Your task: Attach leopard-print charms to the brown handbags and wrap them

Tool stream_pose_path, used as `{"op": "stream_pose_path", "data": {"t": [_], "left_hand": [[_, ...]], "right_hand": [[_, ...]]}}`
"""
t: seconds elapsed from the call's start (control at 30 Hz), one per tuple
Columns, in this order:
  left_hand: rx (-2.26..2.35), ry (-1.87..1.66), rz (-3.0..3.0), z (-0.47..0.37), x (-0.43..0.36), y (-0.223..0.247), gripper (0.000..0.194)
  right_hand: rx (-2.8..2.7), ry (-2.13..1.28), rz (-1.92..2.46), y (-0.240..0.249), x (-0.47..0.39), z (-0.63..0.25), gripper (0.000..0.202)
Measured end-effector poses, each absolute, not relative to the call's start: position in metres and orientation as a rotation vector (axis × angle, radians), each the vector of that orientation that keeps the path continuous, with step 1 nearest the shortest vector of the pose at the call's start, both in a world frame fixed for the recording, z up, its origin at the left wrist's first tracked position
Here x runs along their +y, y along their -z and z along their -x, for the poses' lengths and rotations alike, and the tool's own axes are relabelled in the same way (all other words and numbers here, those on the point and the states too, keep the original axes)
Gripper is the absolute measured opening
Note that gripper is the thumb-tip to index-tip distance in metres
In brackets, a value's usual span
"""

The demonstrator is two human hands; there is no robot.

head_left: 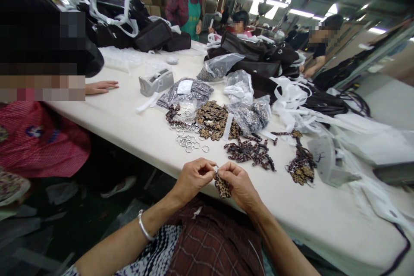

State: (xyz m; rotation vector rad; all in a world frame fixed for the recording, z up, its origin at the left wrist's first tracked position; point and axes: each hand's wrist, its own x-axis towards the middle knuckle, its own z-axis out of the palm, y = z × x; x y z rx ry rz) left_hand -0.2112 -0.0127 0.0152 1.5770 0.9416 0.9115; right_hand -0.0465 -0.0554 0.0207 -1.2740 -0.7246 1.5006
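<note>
Both hands meet at the table's near edge. My left hand pinches a small metal ring between thumb and fingers. My right hand grips the same ring from the other side, where a leopard-print charm hangs down beside its fingers. Just beyond lie loose silver rings, a heap of leopard-print pieces and a pile of dark brown straps. Farther right rests a bunch of joined straps and leopard-print charms.
Tape dispensers stand at the left and right. Plastic bags of parts and black bags with white straps fill the table's far side. A person's hand rests on the table at left; other people are behind.
</note>
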Motion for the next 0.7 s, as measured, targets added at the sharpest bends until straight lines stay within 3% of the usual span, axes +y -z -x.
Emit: {"op": "stream_pose_path", "data": {"t": [0.7], "left_hand": [[0.908, -0.929, -1.772, 0.212, -0.018, -0.018, 0.013]], "right_hand": [[-0.636, -1.590, 1.269, -0.024, -0.058, 0.035, 0.027]]}}
